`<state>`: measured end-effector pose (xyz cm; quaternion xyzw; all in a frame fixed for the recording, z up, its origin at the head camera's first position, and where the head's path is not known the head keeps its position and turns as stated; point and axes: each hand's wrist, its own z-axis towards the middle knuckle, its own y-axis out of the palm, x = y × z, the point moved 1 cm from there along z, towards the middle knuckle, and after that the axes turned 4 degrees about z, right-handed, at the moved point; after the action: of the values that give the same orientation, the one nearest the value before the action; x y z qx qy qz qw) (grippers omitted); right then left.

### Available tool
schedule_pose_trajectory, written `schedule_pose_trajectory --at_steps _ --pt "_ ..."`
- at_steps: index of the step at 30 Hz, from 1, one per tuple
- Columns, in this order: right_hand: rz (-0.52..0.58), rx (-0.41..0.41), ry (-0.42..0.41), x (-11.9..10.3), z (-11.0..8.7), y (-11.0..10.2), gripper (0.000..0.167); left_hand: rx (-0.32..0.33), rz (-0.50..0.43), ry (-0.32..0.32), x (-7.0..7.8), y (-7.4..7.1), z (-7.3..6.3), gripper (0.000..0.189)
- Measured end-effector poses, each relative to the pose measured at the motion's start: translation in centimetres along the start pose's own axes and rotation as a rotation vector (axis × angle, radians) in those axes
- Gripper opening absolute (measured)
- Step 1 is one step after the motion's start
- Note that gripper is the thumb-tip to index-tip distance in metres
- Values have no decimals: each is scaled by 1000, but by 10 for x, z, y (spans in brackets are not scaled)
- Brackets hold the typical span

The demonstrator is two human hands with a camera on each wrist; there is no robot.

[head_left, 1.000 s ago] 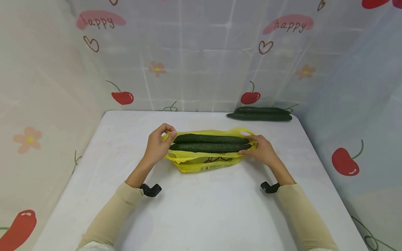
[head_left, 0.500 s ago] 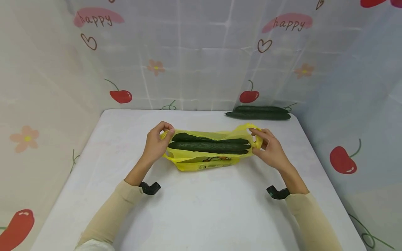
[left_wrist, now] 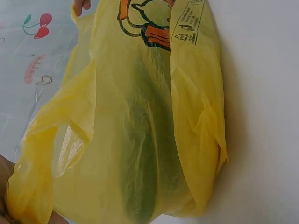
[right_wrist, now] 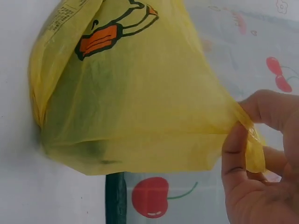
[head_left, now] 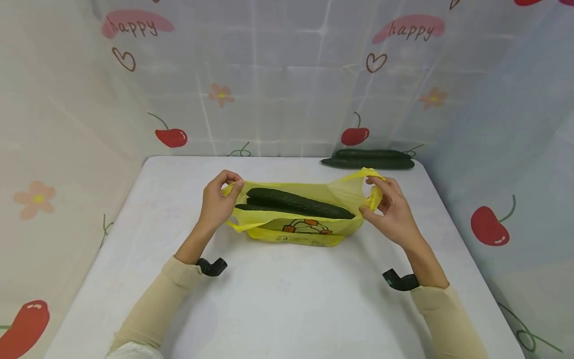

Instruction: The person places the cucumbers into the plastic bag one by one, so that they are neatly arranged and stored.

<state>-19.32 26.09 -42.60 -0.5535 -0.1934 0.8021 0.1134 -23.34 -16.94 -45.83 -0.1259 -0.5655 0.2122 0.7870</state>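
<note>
1. Two hands hold the yellow bag at the middle of the table.
2. Left hand: fingers curled, thumb and fingertips closed together in a pinch on the bag's upper left end; no gap for anything thicker than the film.
3. Right hand: thumb and fingers partly curled, pinching the bunched film at the right handle; the palm is not filled.
4. Reason for the grip (judgement): thin film sags without support; holding both ends, well apart, keeps the mouth spread and the walls raised.
5. Bag orientation: long axis left to right; mouth upward; printed panel on the near side. Right handle stands higher than the left end.
6. Bag contents: at least two cucumbers. The upper one slants from far left to near right. The lengthwise lay probably suits the bag's longer dimension.
7. Two spare cucumbers: side by side at the table's far right edge, axes left to right, apart from the bag, presumably leaving the middle for handling.
</note>
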Motion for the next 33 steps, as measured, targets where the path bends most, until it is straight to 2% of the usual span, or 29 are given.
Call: schedule_pose_trajectory --at_steps 2,4,7,9,11,14,18,22,24,27,33 --pt "-13 -4 -23 -1 1 -2 60 -5 -5 -11 0 -2 0 13" --pt "25 29 -67 0 1 -7 44 -9 -9 -19 1 -3 -1 13" --pt "143 136 -185 8 3 -15 16 -9 -2 -18 2 -5 -1 14" --pt "233 212 -256 17 6 -22 12 -8 6 -17 3 -6 -1 14" --pt "269 281 -286 29 11 -27 13 -8 13 -18 4 -7 -1 15" --pt "235 345 -222 52 21 -34 15 -8 14 -22 4 -8 -2 15" --pt "72 348 -11 92 36 -42 25 -3 9 -25 4 -8 -2 14" --pt "-124 244 249 131 51 -50 48 -5 10 -25 3 -8 -2 14" --pt "-216 165 346 146 58 -54 60 -10 10 -28 2 -7 -2 15" --pt "-325 76 404 164 71 -59 71 -14 9 -28 1 -7 -2 14" --pt "-524 -31 366 185 95 -70 96 -24 11 -23 2 -8 0 14"
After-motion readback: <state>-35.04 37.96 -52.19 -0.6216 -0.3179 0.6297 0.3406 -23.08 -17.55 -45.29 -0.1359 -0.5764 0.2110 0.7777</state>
